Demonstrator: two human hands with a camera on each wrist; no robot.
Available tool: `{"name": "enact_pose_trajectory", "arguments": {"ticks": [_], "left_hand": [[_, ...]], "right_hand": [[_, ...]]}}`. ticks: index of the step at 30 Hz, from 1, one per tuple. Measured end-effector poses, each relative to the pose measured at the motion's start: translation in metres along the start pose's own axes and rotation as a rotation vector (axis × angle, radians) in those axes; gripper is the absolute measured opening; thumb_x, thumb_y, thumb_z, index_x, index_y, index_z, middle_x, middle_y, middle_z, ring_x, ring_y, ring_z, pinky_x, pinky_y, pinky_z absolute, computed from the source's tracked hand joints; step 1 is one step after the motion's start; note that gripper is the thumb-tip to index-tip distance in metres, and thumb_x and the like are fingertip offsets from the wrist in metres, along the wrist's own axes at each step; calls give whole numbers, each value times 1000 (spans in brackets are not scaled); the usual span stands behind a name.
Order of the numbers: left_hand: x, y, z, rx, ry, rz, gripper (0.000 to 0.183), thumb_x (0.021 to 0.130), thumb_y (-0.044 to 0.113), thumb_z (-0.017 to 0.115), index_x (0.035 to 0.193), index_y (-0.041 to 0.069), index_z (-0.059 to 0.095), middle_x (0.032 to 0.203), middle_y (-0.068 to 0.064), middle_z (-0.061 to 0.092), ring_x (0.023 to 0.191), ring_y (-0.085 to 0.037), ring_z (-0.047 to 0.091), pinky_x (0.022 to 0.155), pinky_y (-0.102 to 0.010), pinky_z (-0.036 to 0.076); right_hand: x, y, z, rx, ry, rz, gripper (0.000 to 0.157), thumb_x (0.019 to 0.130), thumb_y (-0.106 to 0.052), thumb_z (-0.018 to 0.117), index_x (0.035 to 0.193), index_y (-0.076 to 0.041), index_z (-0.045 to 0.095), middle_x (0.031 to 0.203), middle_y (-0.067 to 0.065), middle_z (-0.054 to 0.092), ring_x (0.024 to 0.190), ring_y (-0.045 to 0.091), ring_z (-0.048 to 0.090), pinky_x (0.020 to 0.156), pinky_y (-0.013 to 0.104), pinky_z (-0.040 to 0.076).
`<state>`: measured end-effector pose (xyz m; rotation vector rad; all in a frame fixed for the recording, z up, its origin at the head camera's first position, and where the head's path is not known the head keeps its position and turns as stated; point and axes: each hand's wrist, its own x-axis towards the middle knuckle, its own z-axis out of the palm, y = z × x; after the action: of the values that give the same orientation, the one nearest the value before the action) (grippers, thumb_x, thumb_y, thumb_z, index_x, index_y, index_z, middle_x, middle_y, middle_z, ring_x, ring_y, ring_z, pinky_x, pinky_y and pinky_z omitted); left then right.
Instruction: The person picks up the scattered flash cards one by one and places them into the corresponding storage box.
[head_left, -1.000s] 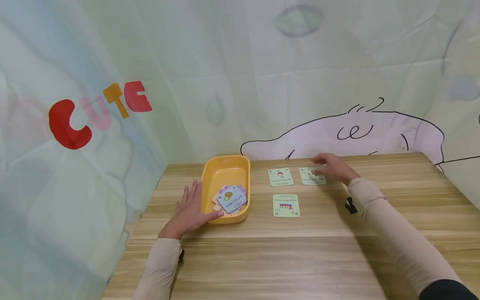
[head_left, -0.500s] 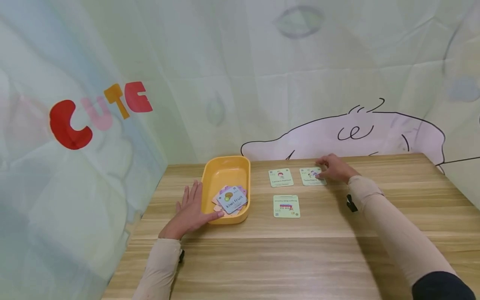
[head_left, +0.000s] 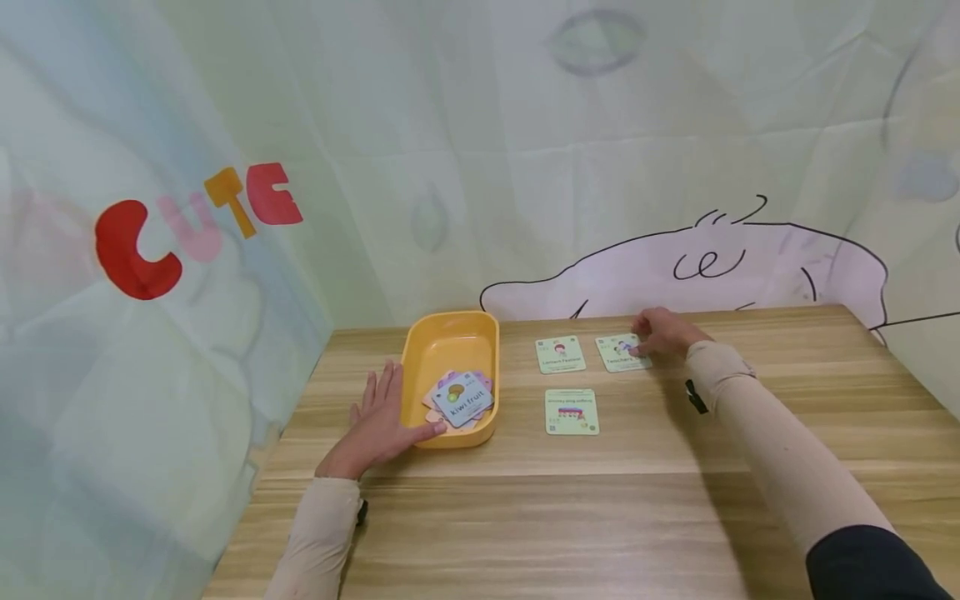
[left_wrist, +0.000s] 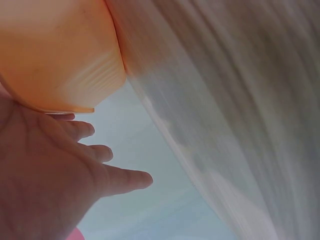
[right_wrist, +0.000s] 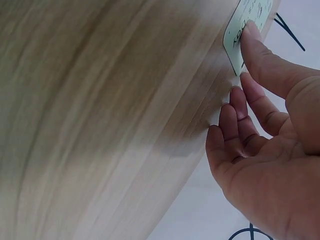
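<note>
My left hand (head_left: 378, 421) rests with spread, straight fingers along the left side of the yellow tray (head_left: 450, 319), thumb over its near rim. In the left wrist view, the hand (left_wrist: 55, 170) lies against the tray wall (left_wrist: 65, 55). Cards lie in the tray's near end, the "kiwi fruit" card (head_left: 463, 400) on top. At the back right, my right hand (head_left: 670, 333) pinches the right edge of the green "Teachers' Day" card (head_left: 617, 353). In the right wrist view, the thumb (right_wrist: 260, 52) presses on the card's printed face (right_wrist: 237, 30), the index finger at its edge.
A green "Lantern Festival" card (head_left: 560, 355) lies left of the right hand's card. Nearer sits the "Dragon Boat Festival" card (head_left: 572, 412), upside down from here. The wooden table (head_left: 562, 525) ends at a printed cloth backdrop (head_left: 600, 167) behind and at left.
My right hand has shifted slightly right and its thumb has come down onto the "Teachers' Day" card's right edge. The card has slid a touch left. My left hand stays put on the tray.
</note>
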<state>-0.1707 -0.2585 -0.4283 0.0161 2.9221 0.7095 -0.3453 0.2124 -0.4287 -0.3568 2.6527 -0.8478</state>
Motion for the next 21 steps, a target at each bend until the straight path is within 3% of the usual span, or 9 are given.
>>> {"name": "enact_pose_trajectory", "arguments": {"ticks": [11,21], "left_hand": [[0,0,-1,-5,0,-2,133,75,77,68,163,9,-6,171,-13,-11,154,-42,-17,113,-77,-3],[-1,0,0,0,7,10,134,75,78,68,163,8,-4,171,-14,-10,154,-43,-14,113,-78,-1]], "right_hand": [[3,4,0,48,14,48,43,92,-12,76,123,2,49,118,21,53,106,34,49,99,50,44],[-6,7,3,115,-23,-31,49,96,-12,71,141,-3,52,123,25,56,108,36,50,99,53,41]]}}
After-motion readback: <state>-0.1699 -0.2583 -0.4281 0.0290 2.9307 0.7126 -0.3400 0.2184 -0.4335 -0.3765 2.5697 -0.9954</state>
